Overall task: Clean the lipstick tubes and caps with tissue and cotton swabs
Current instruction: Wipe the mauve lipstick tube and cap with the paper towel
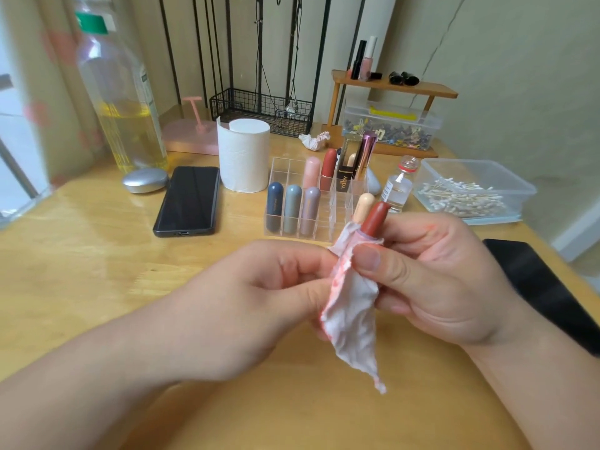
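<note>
An open lipstick (375, 219) with a brick-red bullet stands upright between my hands, its tube wrapped in a red-stained white tissue (352, 316). My right hand (431, 277) grips the wrapped tube, thumb pressed on the tissue just under the bullet. My left hand (259, 303) pinches the tissue's left edge. The tube itself is hidden by tissue and fingers. Behind them a clear organizer (324, 228) holds several capped lipsticks (293, 209). A clear box of cotton swabs (467, 196) sits at the right.
A tissue roll (243, 154), a black phone (190, 199), a silver oval case (145, 180), a big bottle of yellow liquid (120, 102) and a small glass bottle (397, 186) stand on the wooden table (81, 271). A crumpled tissue (313, 140) lies farther back. A black object (545, 287) lies at the right edge.
</note>
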{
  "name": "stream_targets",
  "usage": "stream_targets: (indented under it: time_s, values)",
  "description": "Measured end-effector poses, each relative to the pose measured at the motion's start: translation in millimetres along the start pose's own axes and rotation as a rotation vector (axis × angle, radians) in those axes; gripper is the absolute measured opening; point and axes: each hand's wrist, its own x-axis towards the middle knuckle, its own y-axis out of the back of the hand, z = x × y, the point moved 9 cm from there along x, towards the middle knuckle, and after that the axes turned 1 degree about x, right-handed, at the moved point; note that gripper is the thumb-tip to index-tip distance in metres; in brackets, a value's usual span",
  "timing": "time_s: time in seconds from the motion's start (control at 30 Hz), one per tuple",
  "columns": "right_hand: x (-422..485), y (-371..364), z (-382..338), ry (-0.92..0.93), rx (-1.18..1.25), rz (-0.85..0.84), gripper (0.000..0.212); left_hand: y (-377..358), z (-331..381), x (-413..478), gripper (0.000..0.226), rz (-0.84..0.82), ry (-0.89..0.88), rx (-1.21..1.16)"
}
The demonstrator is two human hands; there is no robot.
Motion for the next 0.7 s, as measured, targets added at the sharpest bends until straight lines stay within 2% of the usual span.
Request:
stream_targets:
  time_s: [0.07,0.17,0.23,0.3,0.4,0.47,0.53,0.6,0.7]
  values:
    - [0,1,0,-0.006,-0.004,0.019,0.023,10,4,0,0.014,0.128,-0.049,0.039]
    - [-1,3,1,-0.006,-0.036,0.067,0.025,22,5,-6,0.021,0.353,-0.054,0.089]
    - [-1,4,2,-0.017,-0.039,0.081,0.028,26,8,-9,0.023,0.436,-0.066,0.173]
    - [0,5,4,-0.027,-0.044,0.087,0.025,26,7,-8,0.024,0.397,-0.071,0.194]
    - [1,7,6,-0.051,-0.015,0.089,0.012,11,1,-1,0.020,0.121,-0.021,0.080]
    - [2,7,8,-0.070,0.003,0.090,0.014,8,-1,-1,0.023,0.069,-0.012,0.142]
    - [3,5,12,-0.088,0.016,0.111,0.006,20,0,-3,0.020,0.239,-0.031,0.313]
    - [4,2,15,-0.098,0.037,0.126,0.004,33,3,-10,0.028,0.444,-0.057,0.390]
    - [4,0,14,-0.094,0.031,0.106,0.007,34,4,-11,0.031,0.496,-0.065,0.341]
